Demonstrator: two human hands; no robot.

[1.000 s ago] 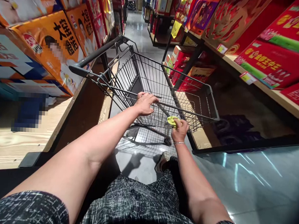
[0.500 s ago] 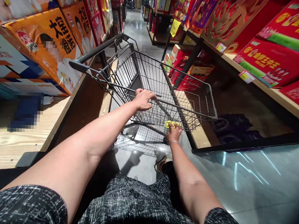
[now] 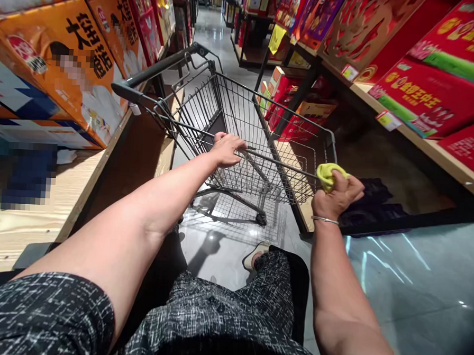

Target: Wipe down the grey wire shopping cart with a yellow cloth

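**Right grip (image 3: 337, 193) and yellow cloth (image 3: 327, 175) have swung out to the end corner of the shopping cart (image 3: 262, 155)**

Half a second ago I had both lower and further left, near the bottom wires of the basket; now they are up at the rim, at the end opposite the handle (image 3: 157, 70). My left grip (image 3: 226, 149) has hardly shifted.

Largest first: I have a shiny grey floor (image 3: 432, 304) running up an aisle, with a wooden shelf (image 3: 23, 230) on the left and a dark-framed one on the right. The cart stands between them, its handle toward the left side. Orange boxes (image 3: 47, 77) are stacked on the left, red boxes (image 3: 443, 101) on the right.

A pale shoe (image 3: 255, 255) is on the floor below the cart. My left grip lies over the near rim, about midway along; I cannot tell whether it is clenched. My right grip is closed on the cloth, which is bunched against the rim's end corner. Smallest is a thin bracelet (image 3: 325, 219) around the right wrist.
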